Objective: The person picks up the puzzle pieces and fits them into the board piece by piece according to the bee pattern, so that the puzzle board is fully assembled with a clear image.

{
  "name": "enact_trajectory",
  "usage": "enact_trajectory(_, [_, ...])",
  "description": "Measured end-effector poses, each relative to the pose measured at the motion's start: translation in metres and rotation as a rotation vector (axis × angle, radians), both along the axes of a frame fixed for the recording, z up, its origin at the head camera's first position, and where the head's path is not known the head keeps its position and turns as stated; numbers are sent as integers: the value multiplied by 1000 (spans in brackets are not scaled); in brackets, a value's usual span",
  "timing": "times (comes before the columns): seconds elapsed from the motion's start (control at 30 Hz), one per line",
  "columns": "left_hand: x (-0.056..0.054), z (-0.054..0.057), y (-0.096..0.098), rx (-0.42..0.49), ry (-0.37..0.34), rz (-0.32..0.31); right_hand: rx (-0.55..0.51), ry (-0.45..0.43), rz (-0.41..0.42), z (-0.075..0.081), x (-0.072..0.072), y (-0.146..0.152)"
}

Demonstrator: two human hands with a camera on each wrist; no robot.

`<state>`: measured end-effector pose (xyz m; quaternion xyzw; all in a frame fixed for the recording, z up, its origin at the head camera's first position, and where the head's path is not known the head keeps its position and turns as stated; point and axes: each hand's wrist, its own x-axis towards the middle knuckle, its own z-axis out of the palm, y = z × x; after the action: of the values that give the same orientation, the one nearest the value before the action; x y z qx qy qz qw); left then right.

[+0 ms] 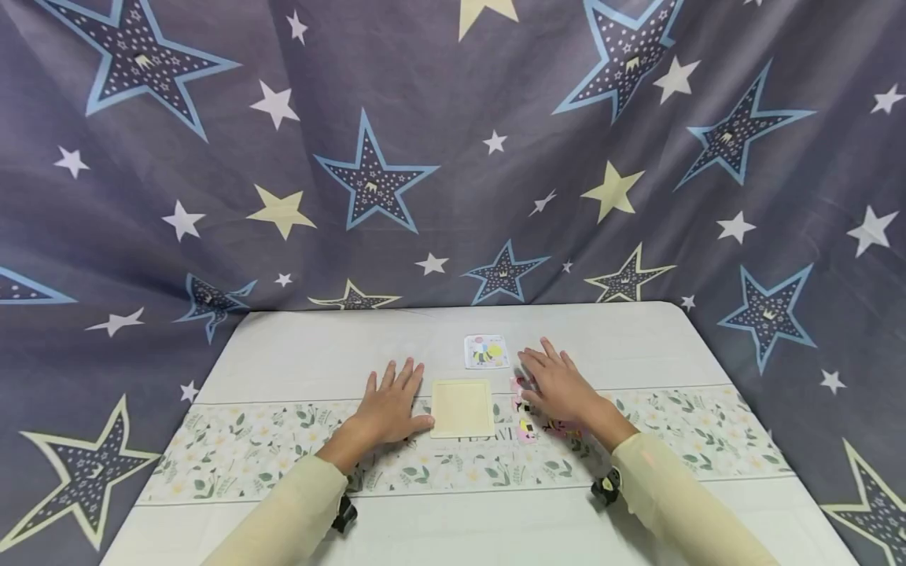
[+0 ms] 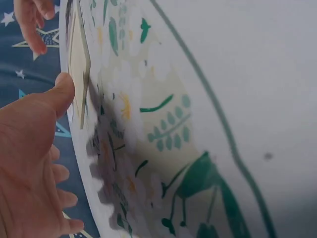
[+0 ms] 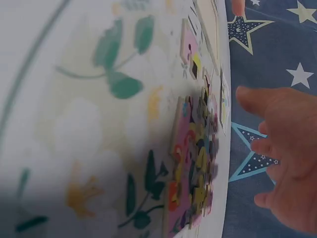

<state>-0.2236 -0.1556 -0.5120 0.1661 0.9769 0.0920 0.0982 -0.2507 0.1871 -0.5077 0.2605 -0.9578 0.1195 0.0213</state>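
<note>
My left hand (image 1: 388, 406) was flat-palmed toward the table (image 1: 340, 354), fingers spread and released, grasping nothing. Its thumb tip was at the left edge of a shallow wooden tray (image 1: 462, 409) – whether it touched the rim, I could not tell. The tray lay near the middle of the table, on the floral band (image 1: 283, 428) that crossed from the left edge to the right edge, and partly covered the printed lettering there.

My right hand (image 1: 561, 389) was also released, its fingers extended and loosely parted, above a group of pink, yellow and black puzzle pieces (image 1: 526, 432). I held none of them. The pieces lay right of the tray, toward the table's right edge, some of them hidden under my hand.

A card (image 1: 487, 351) bearing a yellow-and-black bee lay beyond the tray, between it and the table's far edge, well apart from both far corners. Behind that edge hung a dark curtain (image 1: 425, 79) – patterned with stars
</note>
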Motion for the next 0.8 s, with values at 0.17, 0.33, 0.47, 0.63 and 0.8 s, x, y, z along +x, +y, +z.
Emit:
enact_trajectory(0.17, [2,-1,-3,63,-4,-61,-35,62,81,-3,-10,-1])
enact_trajectory(0.33, [6,-5,-5,80,-23,-141,-53,49,101,-10,-16,1])
enact_trajectory(0.47, [6,-5,-6,105,5,-184,-77,44,140,-11,-20,-1])
enact_trajectory(0.63, [6,-7,-7,112,27,-229,-57,54,183,-12,-22,-6])
enact_trajectory(0.8, [5,-9,-8,111,41,-260,-53,30,157,-12,-24,-8])
